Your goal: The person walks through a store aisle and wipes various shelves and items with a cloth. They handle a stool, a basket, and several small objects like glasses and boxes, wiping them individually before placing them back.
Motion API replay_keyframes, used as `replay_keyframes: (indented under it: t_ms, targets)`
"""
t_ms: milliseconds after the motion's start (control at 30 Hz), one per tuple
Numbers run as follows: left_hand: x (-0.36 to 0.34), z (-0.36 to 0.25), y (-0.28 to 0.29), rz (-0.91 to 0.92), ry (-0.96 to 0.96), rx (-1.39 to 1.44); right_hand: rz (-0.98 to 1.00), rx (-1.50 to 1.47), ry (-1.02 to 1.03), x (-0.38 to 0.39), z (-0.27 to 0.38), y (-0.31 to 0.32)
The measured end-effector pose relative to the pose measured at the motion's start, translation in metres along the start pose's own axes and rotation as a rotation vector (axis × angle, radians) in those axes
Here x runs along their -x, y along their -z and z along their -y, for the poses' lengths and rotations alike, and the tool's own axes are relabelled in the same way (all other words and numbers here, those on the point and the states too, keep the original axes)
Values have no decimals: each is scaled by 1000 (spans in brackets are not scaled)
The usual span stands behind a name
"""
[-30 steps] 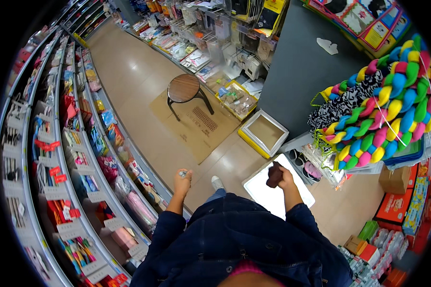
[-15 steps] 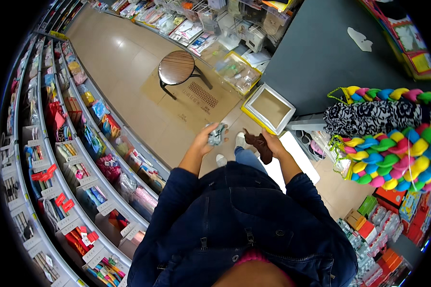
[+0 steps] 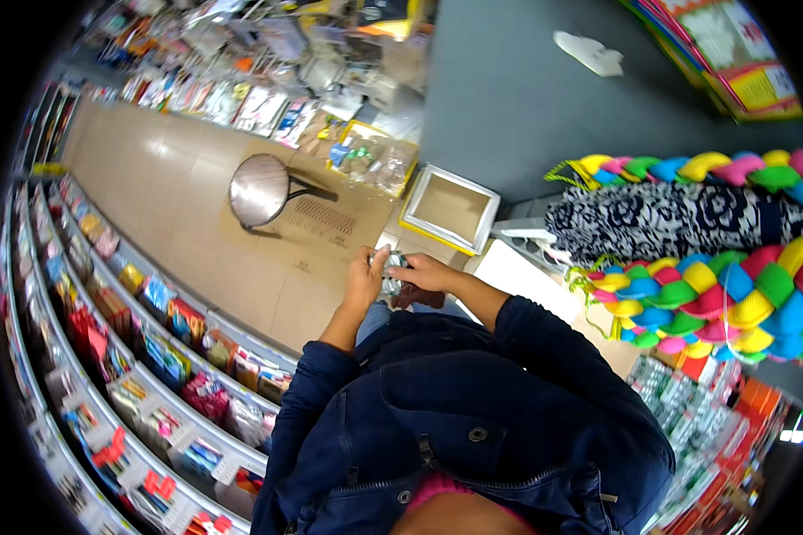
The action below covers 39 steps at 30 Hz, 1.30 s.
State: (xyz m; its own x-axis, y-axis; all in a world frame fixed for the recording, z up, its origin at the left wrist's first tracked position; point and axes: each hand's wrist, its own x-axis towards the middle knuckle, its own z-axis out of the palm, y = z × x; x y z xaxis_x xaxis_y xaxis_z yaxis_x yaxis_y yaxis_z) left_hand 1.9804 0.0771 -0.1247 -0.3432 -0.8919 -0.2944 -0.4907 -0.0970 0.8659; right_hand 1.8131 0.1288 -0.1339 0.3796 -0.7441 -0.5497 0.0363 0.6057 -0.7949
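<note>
head | left hand (image 3: 363, 283) and right hand (image 3: 426, 272) both closed on a small packet (image 3: 393, 275) in front of the chest, above the floor | earlier: hands apart, right holding a dark item; now joined

Shelves (image 3: 143, 357) left, stool (image 3: 259, 189) ahead

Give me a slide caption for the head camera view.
Both hands, left hand and right hand, hold a small packet in a shop aisle beside stocked shelves.
</note>
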Motion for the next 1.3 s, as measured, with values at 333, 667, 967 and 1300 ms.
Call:
replay_keyframes:
  t_ms: [333,667,967,1300]
  targets:
    - [-13,-32,-15,357,382,751,-135,-480,254,37,13,-4]
    - [-10,-29,7,870,366,586,-527,-213,221,67,-9,-20]
    - [-8,-5,1,877,-15,230,-697,-62,188,64,-41,-40]
    - [-8,-27,13,700,-146,277,-714,-292,185,60,-1,-46]
